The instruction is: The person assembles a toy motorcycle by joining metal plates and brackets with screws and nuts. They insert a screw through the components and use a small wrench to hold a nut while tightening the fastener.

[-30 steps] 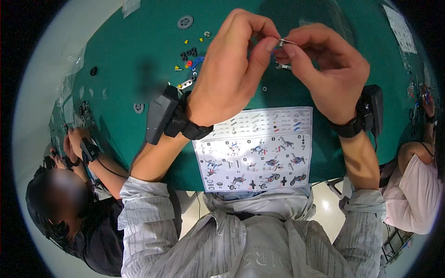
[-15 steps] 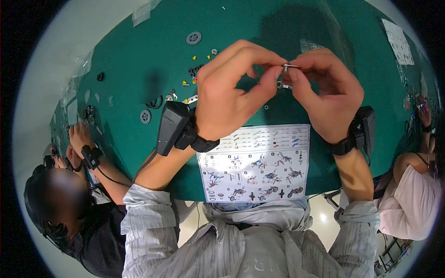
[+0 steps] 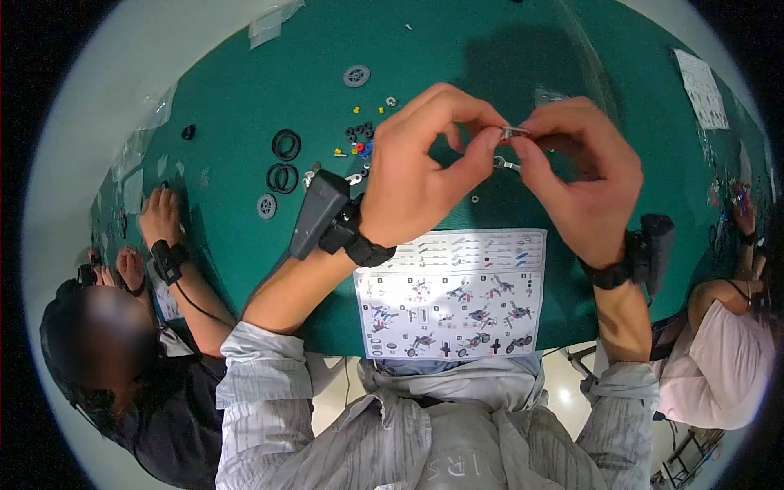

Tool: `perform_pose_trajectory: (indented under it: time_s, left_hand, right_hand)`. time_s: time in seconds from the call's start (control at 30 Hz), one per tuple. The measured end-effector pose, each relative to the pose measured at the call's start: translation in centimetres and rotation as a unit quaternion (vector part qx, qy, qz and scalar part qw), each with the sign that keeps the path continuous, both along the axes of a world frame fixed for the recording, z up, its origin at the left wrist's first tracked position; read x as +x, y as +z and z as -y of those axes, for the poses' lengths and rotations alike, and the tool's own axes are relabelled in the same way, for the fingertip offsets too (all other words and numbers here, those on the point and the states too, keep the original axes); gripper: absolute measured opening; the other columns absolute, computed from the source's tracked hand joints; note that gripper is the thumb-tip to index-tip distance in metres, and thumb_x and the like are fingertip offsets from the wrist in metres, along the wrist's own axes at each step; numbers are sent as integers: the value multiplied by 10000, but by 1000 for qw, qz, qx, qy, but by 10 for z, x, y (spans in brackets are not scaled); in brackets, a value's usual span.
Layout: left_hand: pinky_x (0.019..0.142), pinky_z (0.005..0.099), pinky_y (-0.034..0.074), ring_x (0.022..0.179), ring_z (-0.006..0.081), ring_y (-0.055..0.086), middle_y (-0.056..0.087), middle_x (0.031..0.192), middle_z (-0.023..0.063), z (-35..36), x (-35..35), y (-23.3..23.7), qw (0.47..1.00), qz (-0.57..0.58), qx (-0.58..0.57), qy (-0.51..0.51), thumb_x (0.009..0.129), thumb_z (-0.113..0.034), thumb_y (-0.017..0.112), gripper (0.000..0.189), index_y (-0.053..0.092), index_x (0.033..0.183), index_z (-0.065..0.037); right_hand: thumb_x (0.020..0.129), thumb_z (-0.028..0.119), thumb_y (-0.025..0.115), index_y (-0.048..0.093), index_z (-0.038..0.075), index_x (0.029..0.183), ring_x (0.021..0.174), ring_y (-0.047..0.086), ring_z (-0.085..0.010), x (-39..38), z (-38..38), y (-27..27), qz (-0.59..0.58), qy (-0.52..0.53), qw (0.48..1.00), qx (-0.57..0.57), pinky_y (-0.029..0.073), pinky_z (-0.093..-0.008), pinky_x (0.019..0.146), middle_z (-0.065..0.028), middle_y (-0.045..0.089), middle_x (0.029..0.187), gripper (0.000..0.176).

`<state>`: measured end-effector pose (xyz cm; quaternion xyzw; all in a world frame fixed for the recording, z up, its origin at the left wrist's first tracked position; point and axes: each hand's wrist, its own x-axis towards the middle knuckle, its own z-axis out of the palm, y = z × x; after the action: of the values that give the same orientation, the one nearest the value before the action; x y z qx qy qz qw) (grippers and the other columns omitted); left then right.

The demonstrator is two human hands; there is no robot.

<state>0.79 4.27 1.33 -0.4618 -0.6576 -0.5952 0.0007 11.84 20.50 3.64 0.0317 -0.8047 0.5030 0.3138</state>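
My left hand (image 3: pixel 425 171) pinches a small silver metal piece (image 3: pixel 513 131) between thumb and index finger. From the other side, my right hand (image 3: pixel 590 175) grips the same piece with thumb and fingertips. Both hands are raised above the green table, and the fingers cover most of the piece. Beneath the fingertips shows a small silver wrench (image 3: pixel 509 166), partly hidden by my right thumb. A tiny nut (image 3: pixel 475 198) lies just below, on the cloth. Nearer my body is a printed instruction sheet (image 3: pixel 453 322) with numbered steps of a motorcycle model.
Left of my hands lie black rubber rings (image 3: pixel 286 144), grey spoked wheels (image 3: pixel 356 76), and small yellow, red and black parts. A co-worker's hand (image 3: pixel 161 214) rests on the table at left. Another person (image 3: pixel 710 355) sits at right, near a second sheet (image 3: pixel 699 88).
The view has shifted slightly, so the table parts appear lower and further right. My hands keep pinching the metal piece. The co-worker's hand at left has moved further onto the table.
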Motion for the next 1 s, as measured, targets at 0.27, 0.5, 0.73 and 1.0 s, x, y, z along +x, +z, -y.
perform_pose_trajectory:
  time_s: [0.27, 0.5, 0.73, 1.0]
  left_hand:
    - [676, 234, 511, 818, 93, 683, 737, 933, 52, 11, -21, 3, 956, 286, 63, -21, 998, -164, 670, 206, 680, 1107, 11]
    - [665, 228, 505, 816, 97, 689, 744, 952, 57, 11, -24, -1, 953, 297, 57, -18, 1001, -186, 669, 225, 678, 1116, 7]
    - [685, 256, 522, 793, 127, 673, 717, 941, 88, 13, -20, 0, 965, 261, 38, -12, 1029, -151, 604, 222, 674, 1133, 33]
    - [686, 253, 531, 792, 123, 682, 723, 928, 80, 14, -20, 1, 967, 256, 11, -1, 1029, -145, 603, 217, 679, 1127, 34]
  right_hand:
    - [902, 369, 713, 606, 138, 1281, 941, 626, -296, 101, -83, 144, -49, 244, 927, 279, 553, -334, 625, -121, 486, 1254, 456]
    - [1040, 292, 566, 566, 74, 1311, 1087, 601, -174, 150, -41, 142, -325, 374, 868, 34, 516, -365, 919, -75, 575, 1279, 347]
    - [1094, 241, 442, 523, 12, 1393, 1170, 594, -158, 208, -50, 166, -239, 245, 919, 195, 514, -349, 1005, -85, 578, 1372, 384]
    - [1102, 256, 419, 430, -11, 1501, 1266, 558, -179, 238, -59, 163, -236, 126, 873, 408, 479, -321, 1043, -78, 561, 1421, 480]
